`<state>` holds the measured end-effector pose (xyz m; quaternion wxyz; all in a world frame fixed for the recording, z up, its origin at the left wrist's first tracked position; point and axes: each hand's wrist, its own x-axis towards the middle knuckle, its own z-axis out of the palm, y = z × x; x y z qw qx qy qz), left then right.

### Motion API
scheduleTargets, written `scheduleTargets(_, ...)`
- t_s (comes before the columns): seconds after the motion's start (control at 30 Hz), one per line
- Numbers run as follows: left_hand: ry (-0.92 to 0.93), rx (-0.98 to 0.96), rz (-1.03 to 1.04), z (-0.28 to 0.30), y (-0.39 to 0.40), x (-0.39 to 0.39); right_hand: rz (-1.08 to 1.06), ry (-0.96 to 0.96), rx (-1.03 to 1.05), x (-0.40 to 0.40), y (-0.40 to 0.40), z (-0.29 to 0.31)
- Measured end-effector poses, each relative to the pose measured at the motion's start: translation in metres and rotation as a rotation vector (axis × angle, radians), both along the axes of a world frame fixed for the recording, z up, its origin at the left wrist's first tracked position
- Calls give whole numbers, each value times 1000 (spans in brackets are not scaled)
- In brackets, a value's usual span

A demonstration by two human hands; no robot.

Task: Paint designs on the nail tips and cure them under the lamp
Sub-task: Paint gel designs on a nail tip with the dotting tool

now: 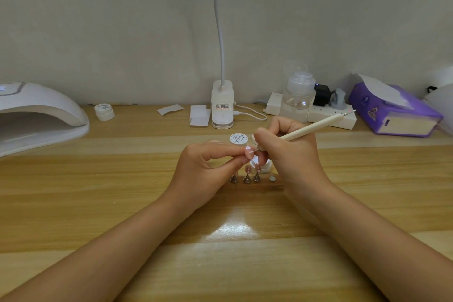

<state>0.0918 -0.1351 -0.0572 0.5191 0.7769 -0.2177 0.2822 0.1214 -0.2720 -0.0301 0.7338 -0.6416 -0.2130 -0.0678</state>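
there, a white jar lid (238, 139) with unreadable cursive lettering

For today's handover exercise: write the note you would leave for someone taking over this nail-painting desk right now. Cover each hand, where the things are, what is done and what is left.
Left hand: pinches one pink nail tip above the desk.
Right hand: grips the cream pen, its fine point touching that tip.
Wooden stand below the hands: three tips upright on it, at least two with marks, and one bare peg. An open paint pot sits behind it, a capped jar further back.
Curing lamp: far left on the desk, nothing visible inside.
Done: design begun on the held tip.
Left: finish it, return it to the stand, cure under the lamp.
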Motion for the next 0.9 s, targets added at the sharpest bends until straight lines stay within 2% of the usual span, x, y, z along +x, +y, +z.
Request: scheduleTargets(0.9, -11, 13, 7, -1, 1, 0, -8, 6, 2, 0, 1, -1)
